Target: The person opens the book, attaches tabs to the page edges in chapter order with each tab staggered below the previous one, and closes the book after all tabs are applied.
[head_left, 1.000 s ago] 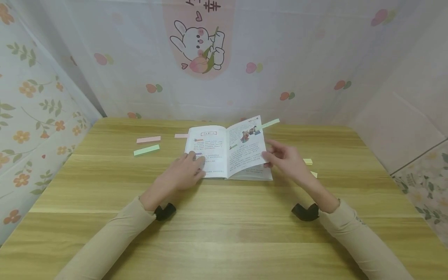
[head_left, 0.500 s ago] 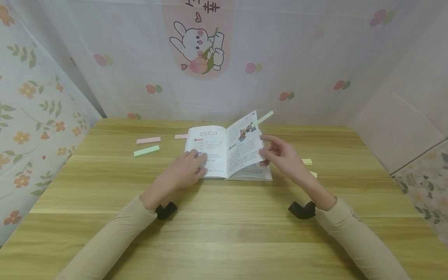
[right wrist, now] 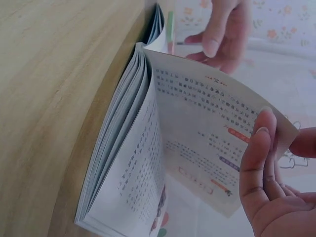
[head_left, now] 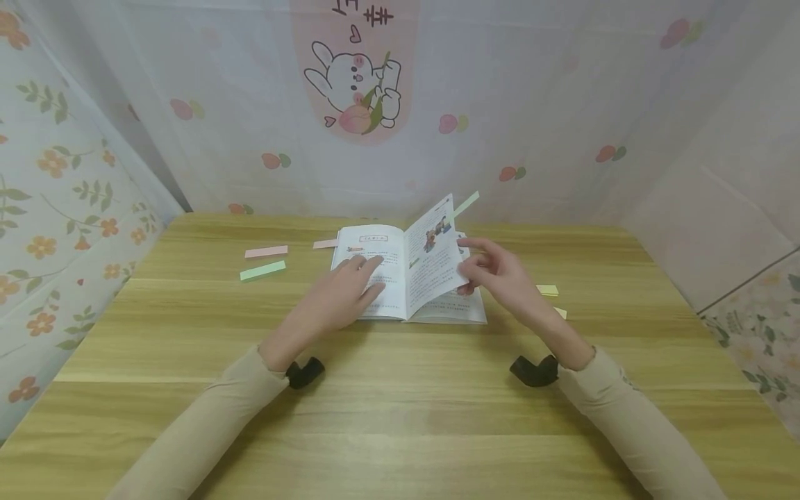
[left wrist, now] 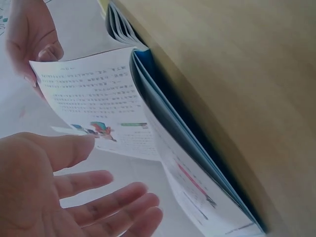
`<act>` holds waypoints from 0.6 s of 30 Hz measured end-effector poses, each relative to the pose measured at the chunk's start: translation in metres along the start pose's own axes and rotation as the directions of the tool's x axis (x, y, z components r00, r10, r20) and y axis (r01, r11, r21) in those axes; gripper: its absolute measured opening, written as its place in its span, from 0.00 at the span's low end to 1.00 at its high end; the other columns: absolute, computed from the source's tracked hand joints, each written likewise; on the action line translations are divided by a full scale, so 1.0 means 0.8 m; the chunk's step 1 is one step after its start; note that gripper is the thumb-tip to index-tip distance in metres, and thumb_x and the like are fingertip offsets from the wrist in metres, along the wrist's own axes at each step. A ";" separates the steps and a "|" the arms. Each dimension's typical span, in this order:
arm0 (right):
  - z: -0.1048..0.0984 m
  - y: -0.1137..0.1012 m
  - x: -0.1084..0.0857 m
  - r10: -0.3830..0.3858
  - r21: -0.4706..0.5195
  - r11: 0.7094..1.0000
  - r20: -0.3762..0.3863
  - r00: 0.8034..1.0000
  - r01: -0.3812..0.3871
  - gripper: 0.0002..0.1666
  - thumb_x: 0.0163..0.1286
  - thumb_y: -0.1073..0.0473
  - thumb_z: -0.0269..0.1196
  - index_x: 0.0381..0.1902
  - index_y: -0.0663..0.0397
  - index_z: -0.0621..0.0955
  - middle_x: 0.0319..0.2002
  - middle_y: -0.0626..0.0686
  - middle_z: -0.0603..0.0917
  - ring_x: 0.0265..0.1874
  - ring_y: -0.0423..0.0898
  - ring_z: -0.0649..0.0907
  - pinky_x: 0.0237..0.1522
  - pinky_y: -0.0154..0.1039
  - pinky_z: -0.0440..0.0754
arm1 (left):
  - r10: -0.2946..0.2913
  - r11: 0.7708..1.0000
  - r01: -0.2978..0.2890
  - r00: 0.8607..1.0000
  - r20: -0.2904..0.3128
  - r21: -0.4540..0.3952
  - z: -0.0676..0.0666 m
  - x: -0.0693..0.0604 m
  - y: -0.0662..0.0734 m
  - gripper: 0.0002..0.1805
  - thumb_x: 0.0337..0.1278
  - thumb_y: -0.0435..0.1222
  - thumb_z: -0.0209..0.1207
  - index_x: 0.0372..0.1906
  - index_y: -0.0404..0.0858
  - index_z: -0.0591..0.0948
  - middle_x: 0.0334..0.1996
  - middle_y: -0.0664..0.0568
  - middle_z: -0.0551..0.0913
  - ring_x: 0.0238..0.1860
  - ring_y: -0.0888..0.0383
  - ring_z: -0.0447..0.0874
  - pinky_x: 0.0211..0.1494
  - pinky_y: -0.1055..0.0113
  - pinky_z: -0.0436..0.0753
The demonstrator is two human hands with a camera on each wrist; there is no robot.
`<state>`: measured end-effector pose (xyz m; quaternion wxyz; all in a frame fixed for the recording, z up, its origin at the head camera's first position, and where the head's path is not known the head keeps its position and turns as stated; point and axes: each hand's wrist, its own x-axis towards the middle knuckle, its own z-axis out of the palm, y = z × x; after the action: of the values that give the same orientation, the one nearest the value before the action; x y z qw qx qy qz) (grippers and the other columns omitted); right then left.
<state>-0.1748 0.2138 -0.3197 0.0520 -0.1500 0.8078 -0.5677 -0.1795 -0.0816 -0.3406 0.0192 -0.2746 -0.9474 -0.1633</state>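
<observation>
An open book (head_left: 386,298) lies on the wooden table. My right hand (head_left: 500,274) pinches the outer edge of a raised page (head_left: 437,257) between thumb and fingers; the right wrist view shows the fingers (right wrist: 264,133) behind that page's edge. A pale green sticky tab (head_left: 466,203) juts from the page's upper outer edge. My left hand (head_left: 340,292) is over the left page, fingers extended and spread; in the left wrist view its fingers (left wrist: 118,202) hold nothing. A pink sticky tab (head_left: 325,244) sticks out from the left page.
Left of the book lie a pink strip pad (head_left: 266,252) and a green strip pad (head_left: 262,271). Yellow sticky pads (head_left: 547,289) lie to the right, partly behind my right arm. A printed curtain (head_left: 531,104) hangs behind the table.
My right hand has moved left, swinging the page higher and further toward the left, its green tab moving along. My left hand has lifted a little and shifted right, with fingers straighter.
</observation>
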 end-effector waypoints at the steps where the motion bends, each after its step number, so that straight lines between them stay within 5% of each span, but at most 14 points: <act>1: 0.000 0.000 0.001 0.000 0.005 1.000 0.004 1.000 0.000 0.31 0.74 0.62 0.61 0.72 0.59 0.68 0.39 0.61 0.85 0.33 0.61 0.86 0.46 0.40 0.84 | -0.002 1.000 0.002 1.000 -0.002 -0.005 -0.001 0.001 0.002 0.29 0.78 0.46 0.48 0.73 0.34 0.67 0.60 0.38 0.77 0.60 0.44 0.77 0.58 0.48 0.80; 12: 0.005 0.000 0.008 -0.037 0.066 0.997 0.055 0.998 0.034 0.33 0.76 0.60 0.59 0.75 0.56 0.65 0.41 0.58 0.86 0.32 0.51 0.87 0.42 0.44 0.85 | 0.012 0.999 -0.014 0.999 -0.048 -0.038 -0.010 0.006 0.018 0.28 0.79 0.47 0.46 0.74 0.39 0.67 0.58 0.40 0.78 0.59 0.46 0.77 0.55 0.49 0.81; 18: 0.013 -0.001 0.013 -0.071 0.099 0.993 0.068 0.995 0.065 0.31 0.79 0.56 0.55 0.76 0.54 0.65 0.33 0.59 0.86 0.31 0.52 0.86 0.39 0.43 0.85 | 0.009 0.998 -0.011 0.999 -0.049 -0.055 -0.011 0.014 0.022 0.27 0.79 0.48 0.46 0.74 0.41 0.68 0.56 0.42 0.78 0.54 0.48 0.78 0.52 0.52 0.82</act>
<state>-0.1822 0.2009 -0.3219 0.0684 -0.1949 0.7716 -0.6017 -0.1800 -0.0644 -0.3259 0.0355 -0.2756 -0.9404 -0.1961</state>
